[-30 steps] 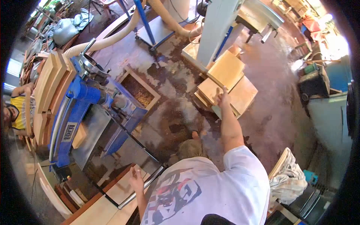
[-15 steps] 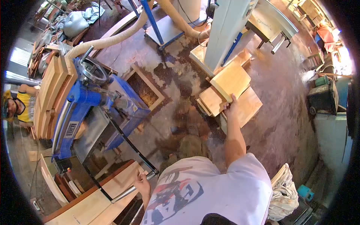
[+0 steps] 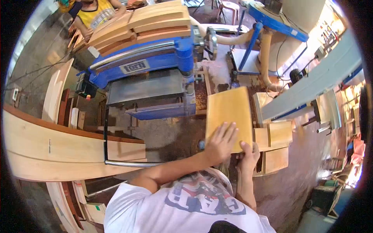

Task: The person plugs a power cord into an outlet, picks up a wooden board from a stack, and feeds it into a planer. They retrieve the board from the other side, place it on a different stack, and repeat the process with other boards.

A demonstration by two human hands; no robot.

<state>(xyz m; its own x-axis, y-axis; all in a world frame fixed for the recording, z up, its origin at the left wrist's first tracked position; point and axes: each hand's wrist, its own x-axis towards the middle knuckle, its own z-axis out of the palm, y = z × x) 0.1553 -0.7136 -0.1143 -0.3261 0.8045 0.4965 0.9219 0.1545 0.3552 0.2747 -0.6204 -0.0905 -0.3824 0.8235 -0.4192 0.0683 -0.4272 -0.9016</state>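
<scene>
A flat yellowish wooden board (image 3: 228,106) is held up in front of my chest. My left hand (image 3: 221,143) lies flat on its face near the lower left, with the fingers stretched out. At the board's lower right corner, my right hand (image 3: 248,153) grips the edge, thumb on the near face and the other fingers partly hidden. Beyond the right hand, more wooden pieces (image 3: 280,133) lie in a low stack. To the left stands a blue planing machine (image 3: 134,68) with a grey metal bed (image 3: 145,90).
Curved wooden pieces (image 3: 159,17) lie on top of the machine. Behind them is a person in a yellow top (image 3: 103,13). Long boards (image 3: 70,155) and a metal roller (image 3: 134,164) are at left. A grey post (image 3: 314,81) slants at right.
The view has swung left towards the machine. The board has been lifted off the stack in my right hand, and my left hand has left the roller bar and come onto the board's face.
</scene>
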